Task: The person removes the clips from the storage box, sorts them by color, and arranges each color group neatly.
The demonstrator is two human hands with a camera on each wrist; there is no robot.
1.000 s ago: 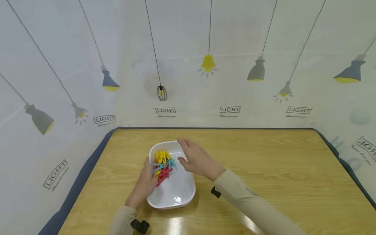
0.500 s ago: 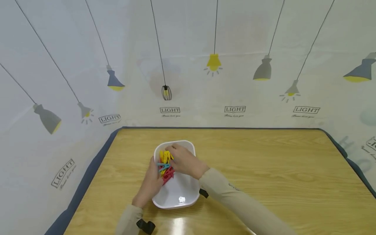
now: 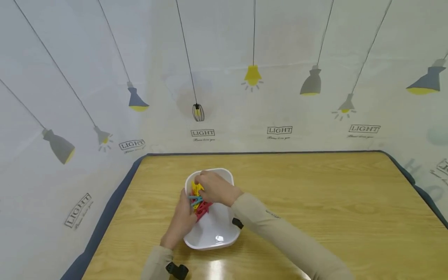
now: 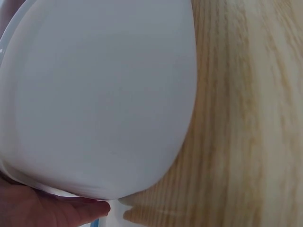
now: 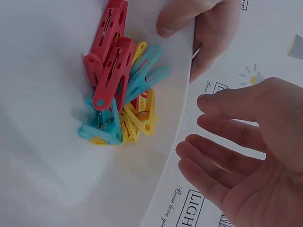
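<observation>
right hand (image 3: 214, 188) lower over pegs (image 5: 120, 92)

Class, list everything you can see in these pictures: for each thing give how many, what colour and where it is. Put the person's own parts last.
Clothes pegs: a heap in red, yellow and light blue, exact count unclear, lying in the dish by its left rim.
Dish: one, white, rounded rectangle, on the table's left half.
Table: one, light wood grain with a dark blue edge.
Backdrop: one, white, printed with grey and yellow hanging lamps and the word LIGHT, behind and beside the table.
Left hand: one, grips the dish's left rim, thumb inside it.
Right hand: one, over the heap of pegs, fingers open in the right wrist view.
Sleeves: two, beige.
</observation>
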